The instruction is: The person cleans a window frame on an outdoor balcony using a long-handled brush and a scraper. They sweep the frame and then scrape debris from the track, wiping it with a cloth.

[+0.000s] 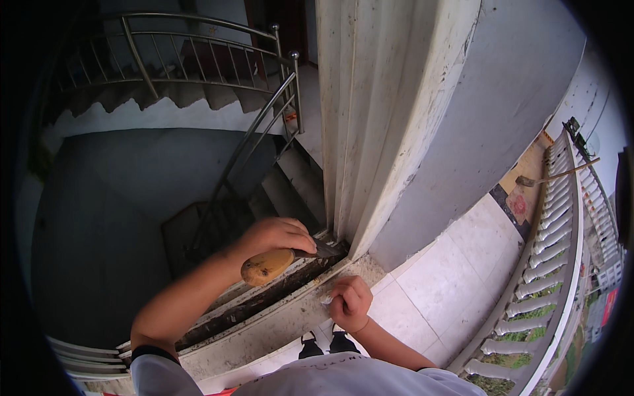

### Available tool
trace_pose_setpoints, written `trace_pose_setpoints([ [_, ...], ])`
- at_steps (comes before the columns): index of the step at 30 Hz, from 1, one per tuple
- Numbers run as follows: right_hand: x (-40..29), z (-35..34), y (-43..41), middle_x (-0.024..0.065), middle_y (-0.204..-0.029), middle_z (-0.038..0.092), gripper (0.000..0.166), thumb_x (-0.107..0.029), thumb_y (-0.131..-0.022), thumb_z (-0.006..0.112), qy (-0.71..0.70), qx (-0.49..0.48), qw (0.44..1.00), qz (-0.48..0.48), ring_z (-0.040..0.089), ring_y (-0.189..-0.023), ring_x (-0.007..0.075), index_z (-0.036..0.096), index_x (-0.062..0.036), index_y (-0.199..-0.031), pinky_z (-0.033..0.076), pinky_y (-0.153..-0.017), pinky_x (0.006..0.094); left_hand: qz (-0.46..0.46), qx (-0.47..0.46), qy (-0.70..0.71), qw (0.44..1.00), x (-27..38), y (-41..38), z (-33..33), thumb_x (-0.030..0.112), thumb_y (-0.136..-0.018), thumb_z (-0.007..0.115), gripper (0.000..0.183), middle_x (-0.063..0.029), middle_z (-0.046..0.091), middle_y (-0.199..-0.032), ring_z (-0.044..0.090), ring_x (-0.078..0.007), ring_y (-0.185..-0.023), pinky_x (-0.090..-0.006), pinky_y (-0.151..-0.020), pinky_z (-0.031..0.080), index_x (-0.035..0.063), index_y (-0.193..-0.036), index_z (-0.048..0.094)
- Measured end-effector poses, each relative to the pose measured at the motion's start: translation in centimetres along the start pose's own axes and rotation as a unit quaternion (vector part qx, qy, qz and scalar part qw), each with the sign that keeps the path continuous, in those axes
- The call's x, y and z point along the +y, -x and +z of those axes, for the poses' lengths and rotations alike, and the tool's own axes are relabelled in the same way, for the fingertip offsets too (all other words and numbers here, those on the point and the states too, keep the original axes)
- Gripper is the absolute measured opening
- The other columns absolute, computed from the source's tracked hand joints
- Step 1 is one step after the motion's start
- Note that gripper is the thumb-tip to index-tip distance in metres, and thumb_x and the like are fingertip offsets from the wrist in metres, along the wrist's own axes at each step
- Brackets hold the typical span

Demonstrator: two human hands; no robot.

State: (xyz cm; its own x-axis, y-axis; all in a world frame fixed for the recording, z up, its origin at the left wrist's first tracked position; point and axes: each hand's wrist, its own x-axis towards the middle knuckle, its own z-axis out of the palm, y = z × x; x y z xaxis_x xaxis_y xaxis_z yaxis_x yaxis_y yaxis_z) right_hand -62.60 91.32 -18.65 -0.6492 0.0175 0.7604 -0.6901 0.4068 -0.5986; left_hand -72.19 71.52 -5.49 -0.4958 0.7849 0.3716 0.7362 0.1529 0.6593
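My left hand (pixel 277 237) is on a putty knife or scraper (pixel 270 266) with a yellowish wooden handle, its fingers at the base of the dark blade. The blade reaches into the dirty corner of a window track (pixel 257 307), where the track meets the white window frame (pixel 366 123). Dark grime lies along the channel. To the right, my right hand (pixel 350 303) is closed beside the stained outer sill (pixel 297 317), with a small whitish thing, perhaps a crumpled cloth or paper, at its fingers; how it is held is not clear.
Beyond the track is a stairwell with a metal handrail (pixel 237 138) and dark steps (pixel 285 193). A grey wall (pixel 460 123) stands at the right. A white balustrade (pixel 550 252) borders the tiled balcony floor (pixel 431 287), with a long-handled tool (pixel 559 175) leaning on it.
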Motion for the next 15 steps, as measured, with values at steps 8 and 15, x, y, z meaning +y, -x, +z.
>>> trace_pose_setpoints([
  [8, 0.3, 0.1, 0.2, 0.0086, -0.073, 0.056, 0.022, 0.006, -0.052, 0.054, -0.002, -0.001, 1.0, -0.007, 0.055, -0.061, 0.0255, 0.054, -0.0058, -0.07, 0.044, -0.053, 0.0321, 0.01, 0.034, -0.002, 0.999, -0.9, -1.0, 0.9, 0.019, -0.077, 0.063, 0.022, -0.0144, 0.066, -0.094, 0.064, -0.0306, -0.086, -0.0363, -0.076, 0.051, 0.0018, -0.09, 0.065],
  [15, 0.3, -0.1, 0.1, 0.0086, -0.072, 0.055, 0.022, 0.007, -0.051, 0.053, -0.003, -0.003, 1.0, -0.003, 0.054, -0.061, 0.0255, 0.054, -0.0057, -0.069, 0.043, -0.051, 0.0318, -0.032, 0.014, 0.088, 0.996, -0.9, -0.2, 1.1, 0.021, -0.079, 0.063, 0.025, -0.016, 0.067, -0.092, 0.065, -0.0289, -0.089, -0.0339, -0.079, 0.051, -0.0013, -0.091, 0.064],
])
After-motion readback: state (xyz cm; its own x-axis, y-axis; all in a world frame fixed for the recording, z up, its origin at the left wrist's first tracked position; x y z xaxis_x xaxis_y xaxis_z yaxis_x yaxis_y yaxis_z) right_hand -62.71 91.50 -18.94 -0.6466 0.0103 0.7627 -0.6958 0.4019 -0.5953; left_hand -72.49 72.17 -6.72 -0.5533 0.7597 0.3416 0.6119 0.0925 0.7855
